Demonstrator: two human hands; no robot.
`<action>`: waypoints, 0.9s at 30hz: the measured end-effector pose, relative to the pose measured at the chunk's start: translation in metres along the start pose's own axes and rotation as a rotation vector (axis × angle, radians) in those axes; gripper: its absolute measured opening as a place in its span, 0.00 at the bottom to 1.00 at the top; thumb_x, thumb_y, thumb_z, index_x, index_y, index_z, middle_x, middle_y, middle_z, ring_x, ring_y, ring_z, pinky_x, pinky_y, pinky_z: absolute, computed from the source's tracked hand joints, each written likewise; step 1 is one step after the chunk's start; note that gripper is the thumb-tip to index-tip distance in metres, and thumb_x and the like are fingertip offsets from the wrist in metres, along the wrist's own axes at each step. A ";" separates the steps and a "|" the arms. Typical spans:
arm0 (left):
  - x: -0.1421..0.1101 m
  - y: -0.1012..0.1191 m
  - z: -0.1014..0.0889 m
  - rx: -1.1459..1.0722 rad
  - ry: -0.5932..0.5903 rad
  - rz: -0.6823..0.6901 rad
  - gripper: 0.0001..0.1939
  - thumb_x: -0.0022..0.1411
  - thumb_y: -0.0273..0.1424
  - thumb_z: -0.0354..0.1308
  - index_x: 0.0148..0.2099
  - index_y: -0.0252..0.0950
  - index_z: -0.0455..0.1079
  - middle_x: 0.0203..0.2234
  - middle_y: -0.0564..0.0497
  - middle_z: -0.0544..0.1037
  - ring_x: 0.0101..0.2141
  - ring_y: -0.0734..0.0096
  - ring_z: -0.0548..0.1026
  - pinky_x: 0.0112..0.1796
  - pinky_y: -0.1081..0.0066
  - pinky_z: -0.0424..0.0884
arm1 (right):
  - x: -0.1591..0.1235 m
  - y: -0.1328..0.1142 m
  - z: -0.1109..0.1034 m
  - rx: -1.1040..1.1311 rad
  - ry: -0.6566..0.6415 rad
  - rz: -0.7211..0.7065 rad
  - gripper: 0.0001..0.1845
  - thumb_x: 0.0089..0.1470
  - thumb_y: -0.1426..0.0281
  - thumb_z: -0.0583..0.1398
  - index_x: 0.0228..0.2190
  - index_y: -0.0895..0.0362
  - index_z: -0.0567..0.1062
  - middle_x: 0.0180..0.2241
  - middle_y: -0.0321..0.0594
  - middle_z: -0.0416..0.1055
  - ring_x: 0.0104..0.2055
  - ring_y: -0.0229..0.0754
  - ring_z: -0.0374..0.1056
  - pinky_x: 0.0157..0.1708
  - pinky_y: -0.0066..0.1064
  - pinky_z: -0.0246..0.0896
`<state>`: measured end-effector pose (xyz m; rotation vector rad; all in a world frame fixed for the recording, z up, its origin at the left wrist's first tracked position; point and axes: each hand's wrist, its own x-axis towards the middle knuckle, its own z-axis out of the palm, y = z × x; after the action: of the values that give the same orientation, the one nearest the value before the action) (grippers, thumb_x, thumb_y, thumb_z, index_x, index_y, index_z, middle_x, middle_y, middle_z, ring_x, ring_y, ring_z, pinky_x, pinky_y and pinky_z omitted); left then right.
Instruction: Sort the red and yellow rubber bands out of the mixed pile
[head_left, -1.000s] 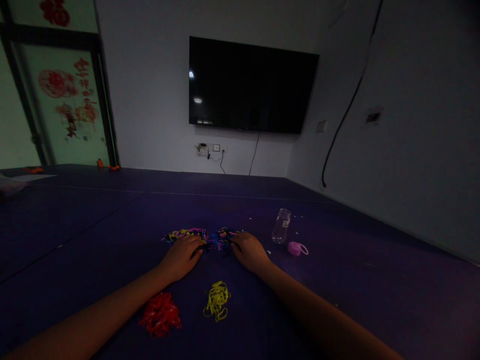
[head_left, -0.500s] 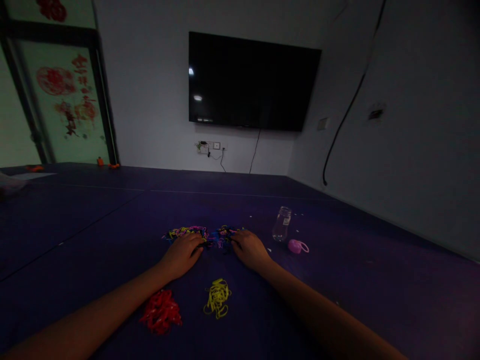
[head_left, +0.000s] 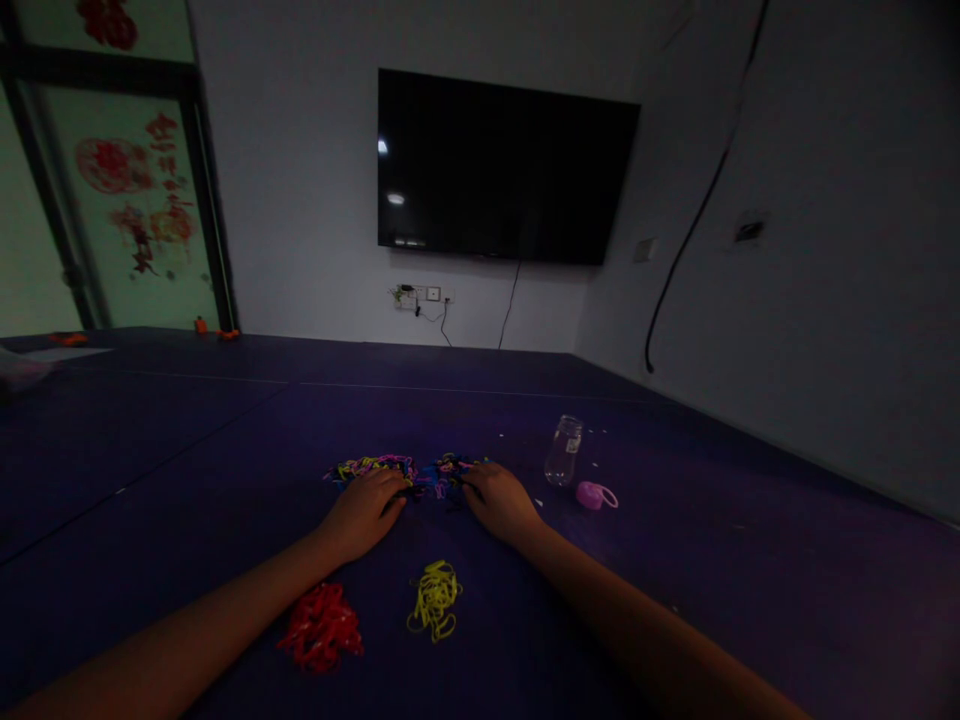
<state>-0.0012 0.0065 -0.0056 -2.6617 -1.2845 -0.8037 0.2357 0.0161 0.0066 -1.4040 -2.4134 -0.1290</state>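
A pile of mixed-colour rubber bands [head_left: 431, 476], in pink, blue, yellow and black, lies on the dark purple floor mat in front of me. My left hand [head_left: 368, 508] rests on the near edge of its left part, fingers reaching forward and thumb apart. At the right end of the pile, my right hand [head_left: 500, 497] touches the bands with bent, loosely spread fingers. The fingertips of both hands are partly hidden among the bands. Nearer to me, a heap of red rubber bands [head_left: 323, 627] sits beside my left forearm, and a smaller heap of yellow rubber bands [head_left: 435, 600] lies between my forearms.
A clear bottle [head_left: 564, 452] without a lid stands right of my right hand, and a pink cap with a loop [head_left: 592, 495] lies beside it. Small white scraps dot the mat [head_left: 750, 580]. A television [head_left: 506, 165] hangs on the far wall; a black cable [head_left: 690, 235] runs down the right wall.
Both hands stay in almost the same place on the pile. The whole view has shifted very slightly; no object has visibly moved.
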 end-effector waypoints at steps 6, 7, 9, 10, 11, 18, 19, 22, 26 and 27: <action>0.000 -0.004 0.003 0.019 -0.014 0.003 0.11 0.62 0.25 0.49 0.45 0.35 0.70 0.43 0.46 0.75 0.46 0.61 0.71 0.49 0.60 0.65 | 0.001 -0.001 -0.001 -0.008 -0.027 0.018 0.14 0.59 0.71 0.50 0.39 0.57 0.75 0.42 0.44 0.73 0.46 0.43 0.66 0.49 0.31 0.53; 0.000 -0.004 0.003 0.023 -0.013 0.002 0.11 0.62 0.25 0.50 0.45 0.35 0.70 0.43 0.46 0.75 0.46 0.61 0.71 0.49 0.60 0.65 | 0.001 -0.001 -0.001 -0.008 -0.027 0.018 0.14 0.59 0.71 0.50 0.39 0.57 0.75 0.42 0.44 0.73 0.46 0.43 0.66 0.49 0.31 0.54; 0.000 -0.004 0.003 0.028 -0.011 0.004 0.11 0.62 0.25 0.50 0.45 0.35 0.70 0.44 0.46 0.75 0.47 0.61 0.71 0.50 0.60 0.64 | 0.001 -0.001 -0.001 -0.004 -0.027 0.016 0.14 0.59 0.71 0.50 0.39 0.57 0.75 0.42 0.44 0.73 0.47 0.44 0.66 0.49 0.31 0.54; -0.001 -0.004 0.003 0.030 -0.011 0.006 0.11 0.62 0.26 0.50 0.45 0.35 0.70 0.44 0.46 0.75 0.47 0.61 0.71 0.50 0.60 0.64 | 0.001 -0.001 -0.001 0.000 -0.023 0.013 0.14 0.59 0.71 0.50 0.40 0.57 0.75 0.42 0.44 0.73 0.47 0.44 0.66 0.49 0.31 0.54; -0.001 -0.004 0.003 0.032 -0.012 0.006 0.11 0.62 0.26 0.49 0.45 0.35 0.70 0.44 0.46 0.75 0.47 0.61 0.71 0.50 0.59 0.64 | 0.001 0.000 -0.001 0.003 -0.016 0.011 0.14 0.59 0.71 0.50 0.40 0.57 0.75 0.42 0.44 0.73 0.47 0.44 0.66 0.49 0.32 0.54; 0.000 -0.005 0.003 0.039 -0.006 0.014 0.12 0.62 0.26 0.50 0.46 0.35 0.70 0.44 0.45 0.75 0.47 0.61 0.71 0.50 0.59 0.64 | 0.001 0.000 0.000 0.000 -0.010 -0.003 0.14 0.59 0.71 0.51 0.39 0.57 0.75 0.41 0.45 0.73 0.46 0.44 0.66 0.48 0.32 0.54; 0.000 -0.005 0.003 0.037 -0.002 0.015 0.12 0.62 0.26 0.49 0.46 0.35 0.70 0.44 0.45 0.75 0.47 0.61 0.71 0.49 0.59 0.65 | 0.001 0.000 0.000 0.001 -0.013 0.000 0.14 0.58 0.71 0.51 0.38 0.57 0.75 0.41 0.45 0.73 0.46 0.44 0.67 0.48 0.32 0.54; -0.001 -0.004 0.003 0.036 0.009 0.017 0.11 0.62 0.26 0.49 0.45 0.35 0.70 0.44 0.46 0.75 0.47 0.61 0.71 0.49 0.60 0.65 | 0.001 0.000 -0.001 0.007 -0.011 0.007 0.14 0.58 0.71 0.50 0.38 0.57 0.75 0.41 0.45 0.73 0.45 0.43 0.66 0.47 0.32 0.54; -0.002 -0.003 0.002 0.040 0.011 0.019 0.11 0.62 0.26 0.50 0.45 0.35 0.70 0.44 0.46 0.75 0.47 0.61 0.71 0.49 0.60 0.65 | 0.000 0.000 -0.001 0.000 -0.007 -0.003 0.14 0.59 0.71 0.50 0.37 0.58 0.75 0.40 0.45 0.73 0.45 0.44 0.67 0.47 0.32 0.55; -0.002 -0.003 0.002 0.038 0.010 0.020 0.11 0.62 0.26 0.50 0.45 0.35 0.70 0.43 0.46 0.75 0.46 0.61 0.71 0.49 0.60 0.65 | 0.000 0.001 0.000 -0.004 -0.008 -0.004 0.14 0.58 0.71 0.50 0.37 0.58 0.75 0.40 0.45 0.73 0.45 0.44 0.67 0.47 0.32 0.55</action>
<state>-0.0032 0.0078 -0.0084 -2.6334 -1.2565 -0.7809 0.2363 0.0168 0.0070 -1.4047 -2.4237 -0.1290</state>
